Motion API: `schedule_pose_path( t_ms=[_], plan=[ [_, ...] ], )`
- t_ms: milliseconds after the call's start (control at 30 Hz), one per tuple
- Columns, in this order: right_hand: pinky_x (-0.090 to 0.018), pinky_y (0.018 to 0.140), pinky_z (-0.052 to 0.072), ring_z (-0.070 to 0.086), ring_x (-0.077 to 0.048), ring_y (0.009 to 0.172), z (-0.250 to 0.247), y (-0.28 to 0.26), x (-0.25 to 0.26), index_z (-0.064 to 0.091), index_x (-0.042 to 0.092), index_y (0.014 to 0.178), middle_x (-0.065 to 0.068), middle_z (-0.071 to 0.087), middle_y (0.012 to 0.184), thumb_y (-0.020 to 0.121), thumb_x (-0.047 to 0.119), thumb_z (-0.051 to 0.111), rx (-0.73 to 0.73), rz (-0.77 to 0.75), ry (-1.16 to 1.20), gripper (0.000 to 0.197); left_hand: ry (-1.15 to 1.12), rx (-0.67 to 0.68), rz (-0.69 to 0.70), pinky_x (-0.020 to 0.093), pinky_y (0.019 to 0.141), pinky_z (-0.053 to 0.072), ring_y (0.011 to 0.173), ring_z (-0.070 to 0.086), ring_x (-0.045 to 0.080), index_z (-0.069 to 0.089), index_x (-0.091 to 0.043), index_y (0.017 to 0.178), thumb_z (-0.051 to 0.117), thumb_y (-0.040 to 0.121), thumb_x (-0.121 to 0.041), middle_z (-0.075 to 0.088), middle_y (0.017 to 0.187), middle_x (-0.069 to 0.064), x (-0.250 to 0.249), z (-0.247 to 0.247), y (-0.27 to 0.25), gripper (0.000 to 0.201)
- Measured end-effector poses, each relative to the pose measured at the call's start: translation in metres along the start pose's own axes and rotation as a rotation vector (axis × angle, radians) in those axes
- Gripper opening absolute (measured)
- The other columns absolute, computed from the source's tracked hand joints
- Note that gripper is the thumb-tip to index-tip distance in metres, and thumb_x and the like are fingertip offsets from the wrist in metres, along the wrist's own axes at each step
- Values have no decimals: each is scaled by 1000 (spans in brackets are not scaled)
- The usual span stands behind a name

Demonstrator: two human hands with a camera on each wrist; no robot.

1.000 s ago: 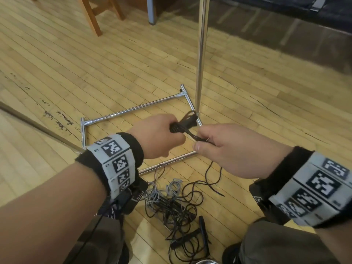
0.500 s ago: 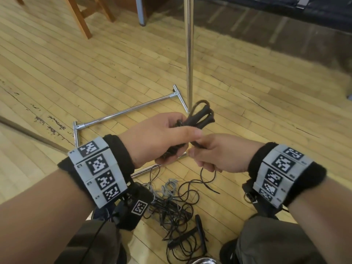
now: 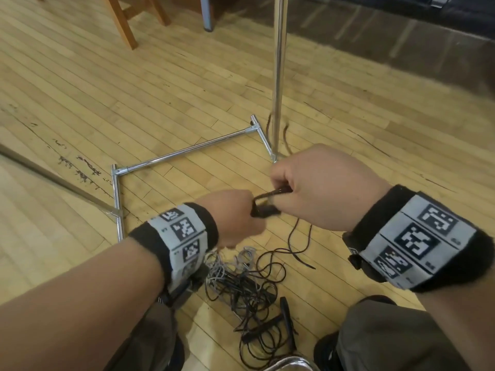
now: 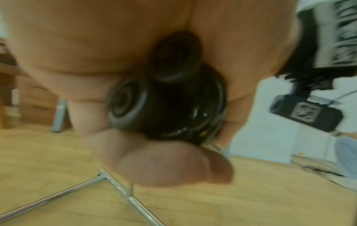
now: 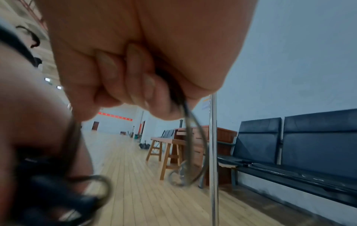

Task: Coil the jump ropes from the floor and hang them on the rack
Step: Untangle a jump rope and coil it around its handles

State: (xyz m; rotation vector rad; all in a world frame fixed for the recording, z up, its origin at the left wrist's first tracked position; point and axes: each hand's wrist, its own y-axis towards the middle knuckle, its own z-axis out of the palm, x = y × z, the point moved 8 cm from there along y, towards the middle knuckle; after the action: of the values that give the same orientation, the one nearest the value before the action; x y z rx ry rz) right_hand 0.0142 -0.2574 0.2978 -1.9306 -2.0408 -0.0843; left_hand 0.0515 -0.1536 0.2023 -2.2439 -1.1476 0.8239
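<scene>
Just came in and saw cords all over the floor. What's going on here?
A person is winding up a black jump rope. The left hand grips its two handles together, while the right hand grips the cord and loops it. A tangle of other ropes lies on the wooden floor, beside the metal rack. No rope can be seen hanging on the rack.

Both forearms bare. Black wristband (image 3: 150, 236) on left wrist, grey panel wrapped over it with four black-and-white square tag markers (image 3: 184, 228). Same on right: black wristband (image 3: 375, 210), grey panel, three larger tag markers (image 3: 416, 241). Small black camera unit (image 3: 184, 287) strapped under left wrist. Olive-grey trousers (image 3: 396, 341).
</scene>
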Motion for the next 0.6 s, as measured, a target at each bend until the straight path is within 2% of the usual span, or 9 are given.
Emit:
schedule_pose_path(
  t_ms=[67,133,200,267,367,433,533,600],
  plan=[
    [-21,48,34,50,-6,56,3,-5,2,55,32,78,7,55,63,98,41,54,50,-5,59,22,-230,-63,-11,30,61,64,61,70,13,61,-23,103,56,104,-37,75,85,2,15,-16,7,15],
    [-22,50,36,48,-7,56,15,-7,-4,56,31,82,6,54,66,103,43,47,148,31,156,25,-522,-88,18,29,58,62,61,71,14,64,-19,103,62,104,-34,74,83,3,23,-25,9,15],
    [-24,54,37,47,-8,58,23,-7,-14,59,24,88,5,52,69,107,42,42,187,80,281,30,-795,-84,67,30,57,61,63,72,18,66,-14,105,68,102,-31,74,80,2,25,-31,9,18],
    [-26,57,38,47,-8,61,29,-6,-23,61,20,92,5,52,70,108,41,40,179,97,385,34,-950,-60,127,35,59,56,65,67,23,65,-10,104,72,99,-28,71,79,3,21,-34,9,20],
    [-23,57,40,49,-5,61,48,-9,-26,62,22,95,8,56,70,107,41,41,263,103,432,31,-1011,2,242,38,59,42,62,56,26,64,-13,93,83,80,-28,62,73,7,7,-39,7,27],
    [-18,50,41,47,-3,53,58,-11,-30,61,27,93,12,56,61,106,41,43,323,131,496,27,-1029,81,322,32,53,42,57,53,24,64,-16,90,87,72,-34,59,71,7,-6,-38,1,34],
    [-25,52,41,44,-8,54,65,-11,-38,63,26,92,10,49,61,105,43,45,365,181,587,28,-1057,121,365,26,46,45,49,52,20,67,-19,84,78,80,-54,58,68,5,-22,-37,-9,38],
    [-23,55,42,48,-8,59,67,-11,-41,62,26,89,11,52,64,105,41,45,389,171,485,27,-930,144,375,26,47,46,47,53,20,68,-15,84,74,86,-52,59,65,5,-29,-32,-15,38]
  ],
)
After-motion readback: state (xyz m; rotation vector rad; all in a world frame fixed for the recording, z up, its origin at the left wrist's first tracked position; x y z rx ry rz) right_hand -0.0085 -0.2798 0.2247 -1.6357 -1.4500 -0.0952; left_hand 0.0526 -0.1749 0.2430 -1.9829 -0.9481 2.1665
